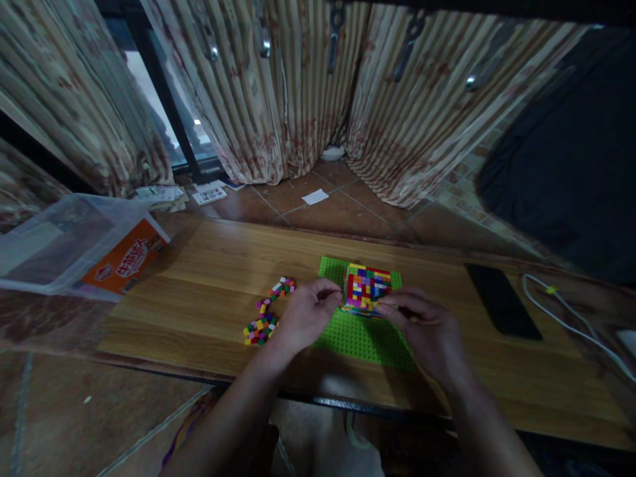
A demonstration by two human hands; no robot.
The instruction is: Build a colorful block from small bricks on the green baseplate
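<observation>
A multicoloured block of small toy bricks (368, 286) stands on a green studded baseplate (355, 341). At its left side, the fingertips of my left hand (312, 311) are pressed together, close to or touching the block's edge. Whatever they hold, if anything, is hidden. My right hand (427, 328) reaches in from the right, with thumb and finger pinched on a small toy brick (379, 303) at the block's front right corner. Loose bricks of many colours (260, 329) lie in a trail left of my left hand, running up to more bricks (283, 286).
The wooden table (199, 285) carries a clear plastic bin (64, 245) with an orange label at the left. On the right lie a black phone-like slab (501, 301) and a white cable (571, 318). Striped curtains (278, 99) hang beyond the table; papers (209, 193) lie on the floor.
</observation>
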